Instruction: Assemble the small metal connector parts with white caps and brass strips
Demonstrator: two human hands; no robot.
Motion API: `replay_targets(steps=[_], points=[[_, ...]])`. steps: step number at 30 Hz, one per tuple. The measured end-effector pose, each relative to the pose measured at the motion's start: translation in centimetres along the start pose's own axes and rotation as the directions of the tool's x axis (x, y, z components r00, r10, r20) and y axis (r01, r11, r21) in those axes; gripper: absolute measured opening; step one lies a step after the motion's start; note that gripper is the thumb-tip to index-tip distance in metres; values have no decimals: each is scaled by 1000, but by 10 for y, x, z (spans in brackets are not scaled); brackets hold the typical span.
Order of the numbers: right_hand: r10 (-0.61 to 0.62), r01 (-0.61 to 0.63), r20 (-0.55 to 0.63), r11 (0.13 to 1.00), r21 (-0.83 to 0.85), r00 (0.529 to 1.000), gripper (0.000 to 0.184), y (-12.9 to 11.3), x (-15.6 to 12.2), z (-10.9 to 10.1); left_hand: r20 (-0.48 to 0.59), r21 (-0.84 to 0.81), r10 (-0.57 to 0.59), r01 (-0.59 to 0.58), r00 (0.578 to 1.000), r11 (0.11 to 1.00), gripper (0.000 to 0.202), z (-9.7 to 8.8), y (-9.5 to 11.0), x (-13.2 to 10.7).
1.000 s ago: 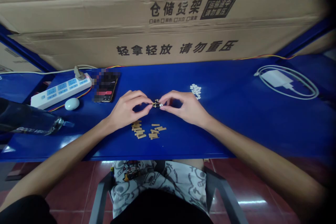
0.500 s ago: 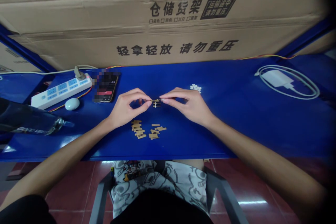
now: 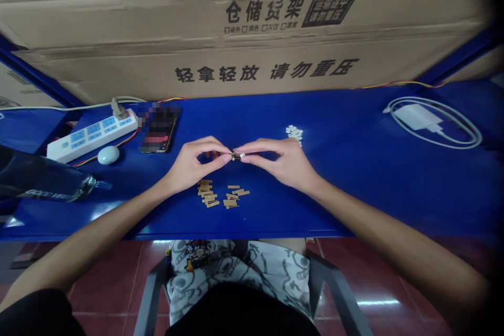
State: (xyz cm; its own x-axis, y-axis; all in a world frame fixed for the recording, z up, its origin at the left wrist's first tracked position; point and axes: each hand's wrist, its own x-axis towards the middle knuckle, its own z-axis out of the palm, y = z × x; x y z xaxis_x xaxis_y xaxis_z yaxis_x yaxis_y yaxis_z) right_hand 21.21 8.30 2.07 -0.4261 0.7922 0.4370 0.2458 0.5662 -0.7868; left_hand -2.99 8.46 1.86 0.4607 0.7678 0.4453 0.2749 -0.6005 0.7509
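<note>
Blue sheet metal forms the worktop point(image 3: 354, 178), and a loose heap of tan strips point(image 3: 220, 195) near its front edge is the marker for everything else. Just behind the strips and lifted clear of the surface, a tiny dark part point(image 3: 237, 156) hangs between both hands. The left hand point(image 3: 192, 163) narrows to a thumb-and-forefinger pinch on one end, and the right hand point(image 3: 283, 160) pinches the other end the same way, with its other fingers curled loosely. Fingertips alone probably suit a piece this small. Holding it at the midline, straight behind the strips, likely keeps it under the eyes and close to the supply. Its long axis runs left to right, roughly level, from one pinch to the other. A pale tip shows at the end toward the right hand, and finer detail is too small to tell. Behind and right of the strips lies a small cluster of white bits point(image 3: 294, 132), within easy reach of the right hand. Behind and left of the strips are a phone point(image 3: 158, 128) and a power strip point(image 3: 92, 134), and a bottle point(image 3: 43, 181) lies on its side far to the left. Well to the right rests a white charger point(image 3: 417, 117) ringed by its cable. A printed cardboard box point(image 3: 252, 37) walls off the far side.
</note>
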Motion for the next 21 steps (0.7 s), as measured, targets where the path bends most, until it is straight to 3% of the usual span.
replay_targets(steps=[9,21], points=[[-38,38,4,996,-80,999,11,1,0,0,-42,-23,15,-16,999,1000,8,0,-1,-1],[-4,4,11,1000,3,1000,13,-2,-3,0,-4,-70,-24,24,1000,997,13,3,-5,-1]])
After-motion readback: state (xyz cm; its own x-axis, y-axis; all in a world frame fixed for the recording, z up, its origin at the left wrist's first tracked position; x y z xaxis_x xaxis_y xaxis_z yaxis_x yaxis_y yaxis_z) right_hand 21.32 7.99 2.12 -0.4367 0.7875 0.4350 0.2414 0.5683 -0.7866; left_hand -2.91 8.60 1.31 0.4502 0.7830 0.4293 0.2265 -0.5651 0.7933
